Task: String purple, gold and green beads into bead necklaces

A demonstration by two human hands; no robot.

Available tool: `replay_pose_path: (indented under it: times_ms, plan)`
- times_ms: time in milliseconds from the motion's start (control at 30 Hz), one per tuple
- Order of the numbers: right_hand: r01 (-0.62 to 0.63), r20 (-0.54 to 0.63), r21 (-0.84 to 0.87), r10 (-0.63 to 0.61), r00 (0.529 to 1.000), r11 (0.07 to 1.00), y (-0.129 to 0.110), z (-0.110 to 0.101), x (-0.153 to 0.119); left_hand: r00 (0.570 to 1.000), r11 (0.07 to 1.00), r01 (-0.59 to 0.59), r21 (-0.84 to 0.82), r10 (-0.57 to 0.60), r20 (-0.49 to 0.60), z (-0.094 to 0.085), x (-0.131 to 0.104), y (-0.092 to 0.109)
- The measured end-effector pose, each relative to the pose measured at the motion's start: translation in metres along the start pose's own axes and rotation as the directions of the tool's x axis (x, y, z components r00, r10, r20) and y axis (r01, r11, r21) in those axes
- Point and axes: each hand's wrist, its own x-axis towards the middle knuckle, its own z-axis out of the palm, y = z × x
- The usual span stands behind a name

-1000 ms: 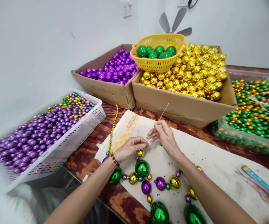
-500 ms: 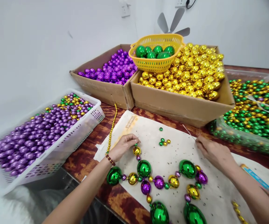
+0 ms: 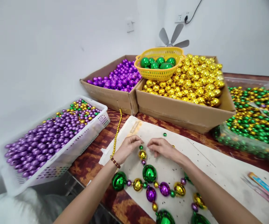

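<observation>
Beads in green, gold and purple form a branching string (image 3: 149,173) on the white cloth (image 3: 195,155). At its upper end, by a small green bead (image 3: 141,147), my left hand (image 3: 128,148) is closed in a pinch; what lies between its fingertips is too small to make out. Just right of that bead, my right hand (image 3: 163,147) hovers over the cloth with bent fingers, and what it holds, if anything, is hidden. A thin needle-like line (image 3: 201,152) lies on the cloth to the right. A strand of small gold beads (image 3: 117,130) runs behind my left wrist.
A white basket (image 3: 78,146) of mostly purple beads stands left. Cardboard boxes of purple (image 3: 106,95) and gold balls (image 3: 183,116) stand behind, with a yellow basket (image 3: 159,74) on top. A clear bin (image 3: 237,144) is at right. Scissors (image 3: 260,191) lie near a blue-and-orange item (image 3: 265,186).
My right hand has moved left, from the cloth's right side to beside my left hand. The thin needle-like item it was near now lies on the cloth. The camera view has shifted slightly.
</observation>
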Motion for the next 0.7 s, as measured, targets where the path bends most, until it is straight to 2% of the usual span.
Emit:
replay_pose_path:
  times_ms: [133,200,233,300,367,433,500,600,700]
  plan:
    - [0.012,-0.119,-0.007,-0.012,0.993,1.0,-0.001,-0.024,-0.018,0.996,1.0,-0.013,0.012,0.014,-0.084,-0.013,0.002,-0.009]
    - [0.012,-0.175,-0.02,-0.016,0.984,1.0,-0.008,-0.034,-0.029,0.985,0.999,-0.043,0.031,0.048,-0.164,-0.024,0.014,-0.011]
    - [0.011,-0.19,-0.043,-0.019,0.982,0.999,-0.011,-0.036,-0.033,0.969,0.997,-0.065,0.043,0.073,-0.237,-0.032,0.025,-0.011]
    - [0.017,-0.196,-0.123,-0.041,0.98,0.992,-0.018,-0.033,-0.034,0.895,0.992,-0.104,0.073,0.126,-0.429,-0.05,0.052,-0.008]
    - [0.038,-0.183,-0.213,-0.078,0.98,0.976,-0.024,-0.024,-0.032,0.788,0.987,-0.117,0.108,0.158,-0.595,-0.071,0.083,-0.003]
    - [0.057,-0.176,-0.273,-0.108,0.978,0.96,-0.028,-0.015,-0.029,0.707,0.985,-0.106,0.137,0.171,-0.686,-0.09,0.112,0.004]
    - [0.063,-0.172,-0.312,-0.122,0.978,0.948,-0.032,-0.009,-0.029,0.665,0.985,-0.084,0.154,0.17,-0.728,-0.103,0.134,0.008]
    - [0.063,-0.178,-0.361,-0.135,0.975,0.93,-0.04,-0.006,-0.034,0.656,0.983,-0.071,0.167,0.172,-0.735,-0.11,0.148,0.012]
    - [0.07,-0.19,-0.384,-0.153,0.97,0.92,-0.049,-0.005,-0.039,0.671,0.978,-0.124,0.167,0.206,-0.712,-0.103,0.14,0.017]
